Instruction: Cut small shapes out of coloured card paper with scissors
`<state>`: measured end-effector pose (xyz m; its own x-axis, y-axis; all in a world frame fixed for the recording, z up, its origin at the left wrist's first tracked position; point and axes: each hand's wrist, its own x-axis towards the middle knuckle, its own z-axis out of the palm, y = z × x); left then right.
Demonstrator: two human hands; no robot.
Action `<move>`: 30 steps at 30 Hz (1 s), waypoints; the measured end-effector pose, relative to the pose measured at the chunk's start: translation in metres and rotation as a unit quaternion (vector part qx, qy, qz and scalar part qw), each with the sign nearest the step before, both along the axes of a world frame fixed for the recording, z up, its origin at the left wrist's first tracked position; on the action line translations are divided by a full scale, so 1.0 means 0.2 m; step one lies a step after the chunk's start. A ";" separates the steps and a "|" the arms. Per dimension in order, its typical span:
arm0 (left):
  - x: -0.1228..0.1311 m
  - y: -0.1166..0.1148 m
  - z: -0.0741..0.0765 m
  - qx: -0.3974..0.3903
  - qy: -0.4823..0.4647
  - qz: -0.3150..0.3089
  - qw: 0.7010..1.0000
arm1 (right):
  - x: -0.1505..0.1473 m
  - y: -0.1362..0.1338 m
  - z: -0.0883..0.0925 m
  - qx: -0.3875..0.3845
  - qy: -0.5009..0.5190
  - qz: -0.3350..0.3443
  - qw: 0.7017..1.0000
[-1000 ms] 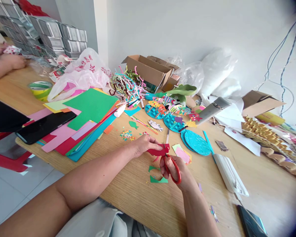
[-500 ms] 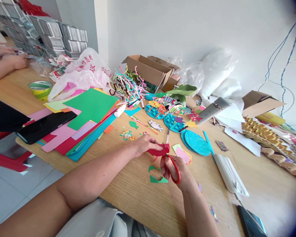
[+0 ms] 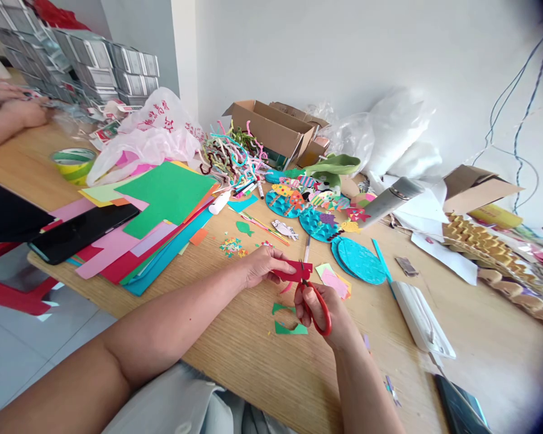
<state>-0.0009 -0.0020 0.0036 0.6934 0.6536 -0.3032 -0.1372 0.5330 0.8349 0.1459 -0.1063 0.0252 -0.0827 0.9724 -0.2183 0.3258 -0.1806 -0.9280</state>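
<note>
The left hand (image 3: 266,265) pinches the left end of the red paper (image 3: 290,271) between thumb and fingers. The right hand's (image 3: 319,307) grip is closed around the handles of the scissors (image 3: 328,316), whose blades meet the paper toward its right end; how far the blades are parted is too small to tell. The paper is held above the table (image 3: 235,343), in from the near edge.

Just nearer that edge lie green scraps (image 3: 291,328). Farther in are a green fish (image 3: 244,228), a white fish (image 3: 285,229) and confetti (image 3: 233,247). To the right are pastel papers (image 3: 335,282) and blue ovals (image 3: 359,260), with a power strip (image 3: 423,319) beyond them.

By the table's near left corner, a black phone (image 3: 84,232) rests on a paper stack (image 3: 167,196). Toward the far edge stand a plastic bag (image 3: 156,129), a heap of pipe cleaners (image 3: 233,154) and a cardboard box (image 3: 271,129). At the far left, another person's hands (image 3: 25,113) are near the table's edge.
</note>
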 end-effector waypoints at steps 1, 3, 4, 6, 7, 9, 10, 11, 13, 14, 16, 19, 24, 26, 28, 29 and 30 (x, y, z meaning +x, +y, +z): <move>0.00 0.00 0.00 -0.006 0.000 0.003 1.000 | 0.00 0.00 0.00 0.001 -0.001 -0.002 1.000; -0.01 0.00 0.01 -0.018 0.003 0.002 1.000 | -0.01 0.00 0.00 0.006 -0.002 -0.005 1.000; -0.01 0.00 0.01 -0.024 0.003 -0.004 1.000 | -0.01 0.00 0.01 0.009 -0.002 -0.008 1.000; -0.02 0.00 0.02 -0.037 -0.001 -0.025 0.999 | -0.01 0.00 0.01 0.017 -0.002 -0.013 1.000; -0.02 0.00 0.03 -0.044 -0.005 -0.035 0.998 | -0.01 0.00 0.01 0.022 -0.002 -0.016 1.000; -0.02 0.01 0.03 -0.064 -0.015 -0.044 0.997 | -0.01 0.01 0.01 0.030 0.001 -0.023 0.999; -0.02 0.01 0.03 -0.075 -0.020 -0.040 0.996 | -0.01 0.01 0.01 0.034 0.003 -0.028 0.999; -0.02 0.01 0.03 -0.086 -0.026 -0.030 0.996 | -0.01 0.01 0.01 0.036 0.005 -0.033 0.999; -0.01 0.01 0.03 -0.102 -0.042 -0.002 0.994 | -0.01 0.01 0.00 0.039 0.009 -0.041 0.998; -0.01 0.01 0.03 -0.108 -0.053 0.012 0.993 | -0.01 0.01 0.00 0.039 0.009 -0.044 0.998; -0.01 0.01 0.03 -0.124 -0.076 0.036 0.989 | -0.01 0.01 -0.01 0.041 0.007 -0.049 0.998; -0.01 0.01 0.04 -0.154 -0.098 0.048 0.982 | -0.02 0.01 -0.03 0.040 0.008 -0.060 0.997; -0.02 0.00 0.06 -0.158 -0.094 -0.051 0.982 | -0.04 0.01 -0.03 0.036 0.030 -0.078 0.996; -0.03 -0.01 0.06 -0.136 -0.090 -0.080 0.983 | -0.04 0.01 -0.03 0.035 0.032 -0.083 0.995; -0.03 -0.02 0.05 -0.115 -0.089 -0.088 0.985 | -0.03 0.01 -0.03 0.040 0.033 -0.087 0.995; -0.03 -0.02 0.05 -0.110 -0.087 -0.083 0.987 | -0.03 0.01 -0.03 0.041 0.036 -0.089 0.995; -0.03 -0.02 0.05 -0.109 -0.086 -0.070 0.988 | -0.03 0.01 -0.04 0.040 0.040 -0.090 0.994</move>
<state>-0.0063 -0.0051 0.0131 0.8259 0.4793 -0.2969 -0.1784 0.7216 0.6689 0.1391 -0.1040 0.0181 0.0812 0.9870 -0.1385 0.2191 -0.1532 -0.9636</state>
